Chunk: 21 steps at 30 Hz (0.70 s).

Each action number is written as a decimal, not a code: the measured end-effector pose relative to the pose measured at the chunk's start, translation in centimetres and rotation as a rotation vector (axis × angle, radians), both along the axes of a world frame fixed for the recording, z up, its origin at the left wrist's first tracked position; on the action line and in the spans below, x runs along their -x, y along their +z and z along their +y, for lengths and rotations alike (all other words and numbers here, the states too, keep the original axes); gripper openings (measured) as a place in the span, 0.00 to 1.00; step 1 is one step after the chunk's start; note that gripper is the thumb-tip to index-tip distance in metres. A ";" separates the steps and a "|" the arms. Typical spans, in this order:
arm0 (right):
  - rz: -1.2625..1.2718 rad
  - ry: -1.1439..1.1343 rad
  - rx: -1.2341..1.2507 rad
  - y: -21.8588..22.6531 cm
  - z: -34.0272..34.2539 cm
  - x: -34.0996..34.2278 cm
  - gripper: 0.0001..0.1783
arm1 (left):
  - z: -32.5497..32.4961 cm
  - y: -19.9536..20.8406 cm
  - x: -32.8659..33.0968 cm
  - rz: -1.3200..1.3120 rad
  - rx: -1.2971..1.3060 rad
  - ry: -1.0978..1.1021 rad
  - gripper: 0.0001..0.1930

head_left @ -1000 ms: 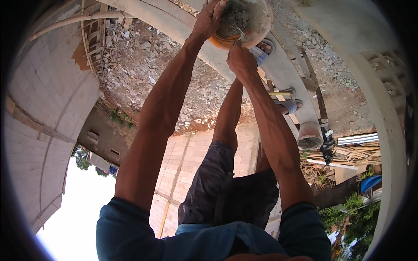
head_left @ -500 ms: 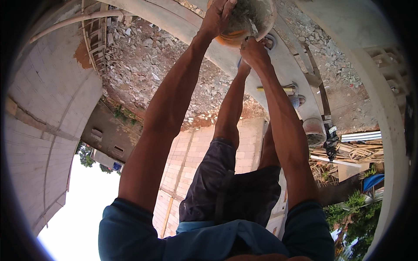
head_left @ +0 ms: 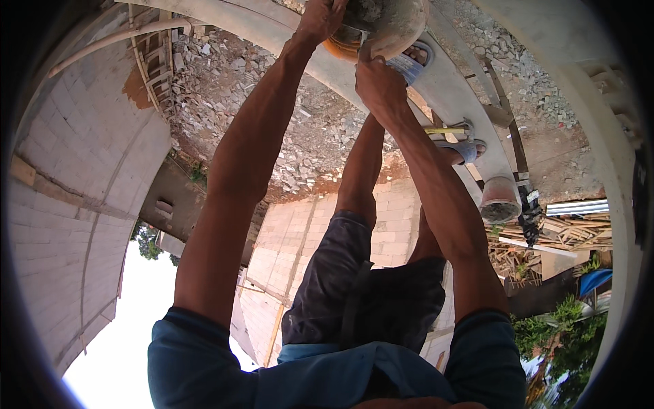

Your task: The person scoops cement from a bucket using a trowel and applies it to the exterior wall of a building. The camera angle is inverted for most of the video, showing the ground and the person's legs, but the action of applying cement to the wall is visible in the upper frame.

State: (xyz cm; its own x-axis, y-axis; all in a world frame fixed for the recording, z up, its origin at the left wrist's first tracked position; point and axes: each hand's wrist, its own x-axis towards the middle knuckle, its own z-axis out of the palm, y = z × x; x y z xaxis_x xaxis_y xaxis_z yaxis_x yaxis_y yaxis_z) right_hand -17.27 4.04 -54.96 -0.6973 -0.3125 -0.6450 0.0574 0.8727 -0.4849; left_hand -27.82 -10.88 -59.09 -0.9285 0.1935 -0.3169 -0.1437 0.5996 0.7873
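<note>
I am bent far over, with both arms stretched toward the top of the view. My left hand (head_left: 320, 17) grips the near rim of a round mortar-caked bucket (head_left: 398, 27) with an orange underside. My right hand (head_left: 378, 82) holds the bucket's lower edge, just beside it. The bucket holds grey mortar and sits over a narrow concrete beam (head_left: 272, 31). My feet in blue sandals (head_left: 466, 146) stand on that beam, and my dark shorts fill the lower middle.
A second mortar-stained bucket (head_left: 501, 201) stands on the beam past my feet, and a yellow-handled tool (head_left: 446, 129) lies near them. Stone rubble (head_left: 238, 75) spreads to the left. A grey block wall (head_left: 75, 170) curves along the left. Stacked timber (head_left: 572, 232) lies at right.
Both hands and the bucket have shifted up toward the top edge of the view, so the bucket is now partly cut off. The right hand has slid lower on the bucket.
</note>
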 end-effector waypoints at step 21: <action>-0.348 -0.178 0.093 1.9 4.6 -0.4 0.28 | 2.1 2.6 0.4 -0.229 -0.114 0.194 0.26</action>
State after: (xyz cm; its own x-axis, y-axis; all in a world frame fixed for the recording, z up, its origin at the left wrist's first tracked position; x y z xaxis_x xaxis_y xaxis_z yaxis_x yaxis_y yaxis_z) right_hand -16.83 8.64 -53.08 -0.4910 -0.2750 -0.8266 0.3786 0.7873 -0.4867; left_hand -28.21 -8.75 -56.44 -0.8586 0.0660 -0.5084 -0.4280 0.4537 0.7816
